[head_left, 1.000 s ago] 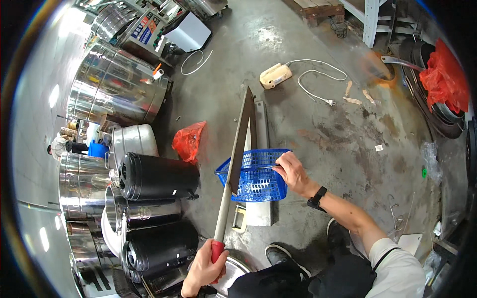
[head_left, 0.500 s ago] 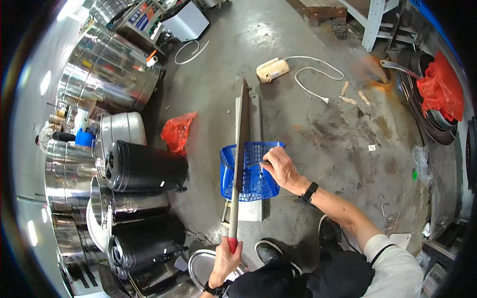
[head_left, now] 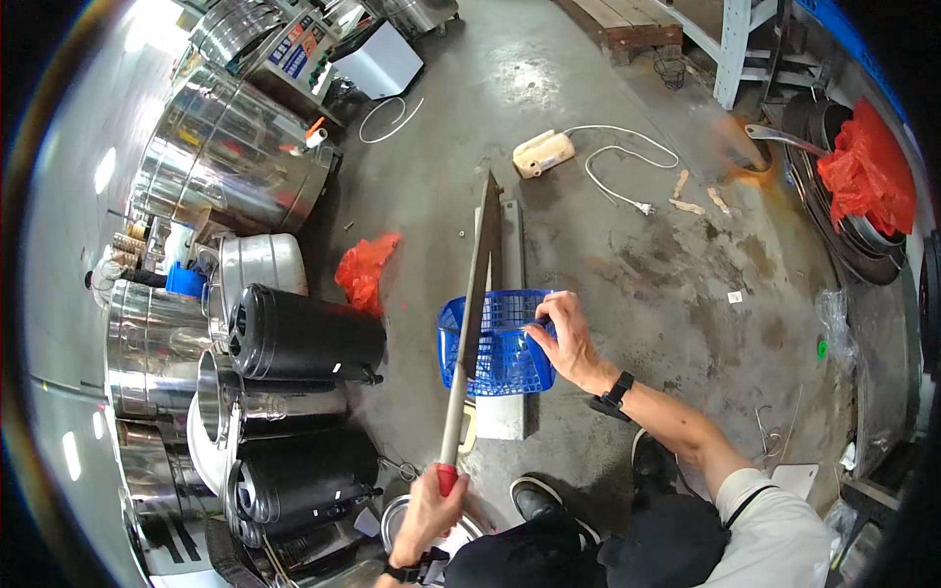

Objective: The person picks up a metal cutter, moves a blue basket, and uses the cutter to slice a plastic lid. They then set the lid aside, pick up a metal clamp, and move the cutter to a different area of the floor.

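Gripping 1 long-bladed tool point(head_left: 474, 314) — left hand point(head_left: 429, 512) closed; right hand point(head_left: 573, 343) pinching blue basket point(head_left: 510, 376).

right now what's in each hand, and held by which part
The left hand holds the long-bladed tool by its red grip; the right hand holds the blue basket by what looks like its handle.

Tight on your left: two black canisters point(head_left: 312, 333) jutted out, a red plastic bag point(head_left: 363, 274) lay beyond them, and only a narrow strip of concrete floor point(head_left: 412, 353) ran between them and the blue basket point(head_left: 520, 377). The long-handled blade point(head_left: 475, 314) slanted over the basket's left part, barring your way in from above. But out past your right hand point(head_left: 567, 343), you had a broad lane, up to the white power cord point(head_left: 645, 208) ahead!
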Tool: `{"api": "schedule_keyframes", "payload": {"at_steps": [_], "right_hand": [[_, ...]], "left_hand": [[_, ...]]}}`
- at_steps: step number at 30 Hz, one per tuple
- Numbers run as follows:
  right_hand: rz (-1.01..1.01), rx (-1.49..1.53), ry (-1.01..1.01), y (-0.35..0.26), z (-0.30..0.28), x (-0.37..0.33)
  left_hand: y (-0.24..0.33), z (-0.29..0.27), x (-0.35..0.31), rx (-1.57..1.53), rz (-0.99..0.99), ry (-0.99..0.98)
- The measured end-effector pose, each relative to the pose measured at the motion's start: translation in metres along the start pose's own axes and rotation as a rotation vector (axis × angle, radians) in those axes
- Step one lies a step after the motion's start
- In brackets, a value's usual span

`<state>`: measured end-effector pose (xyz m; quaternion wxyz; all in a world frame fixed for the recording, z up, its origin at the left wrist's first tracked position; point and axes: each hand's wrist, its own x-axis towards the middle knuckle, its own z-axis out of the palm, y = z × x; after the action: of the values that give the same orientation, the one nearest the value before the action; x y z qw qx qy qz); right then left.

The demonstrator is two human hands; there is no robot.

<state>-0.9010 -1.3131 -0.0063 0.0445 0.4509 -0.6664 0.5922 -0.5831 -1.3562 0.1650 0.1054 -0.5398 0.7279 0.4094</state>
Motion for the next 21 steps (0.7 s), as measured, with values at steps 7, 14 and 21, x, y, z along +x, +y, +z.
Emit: {"api": "schedule_keyframes", "payload": {"at_steps": [7,14,21], "right_hand": [[0.136,0.068,0.004,0.021,-0.022,-0.013],[0.105,0.05,-0.043,0.031,0.004,-0.032],[0.133,0.165,0.01,0.035,0.004,-0.038]], "left_hand": [[0.063,-0.032,-0.003,0.022,-0.088,-0.076],[-0.051,0.081,0.044,0.029,-0.058,0.085],[-0.048,0.046,0.028,0.098,0.078,0.042]]}}
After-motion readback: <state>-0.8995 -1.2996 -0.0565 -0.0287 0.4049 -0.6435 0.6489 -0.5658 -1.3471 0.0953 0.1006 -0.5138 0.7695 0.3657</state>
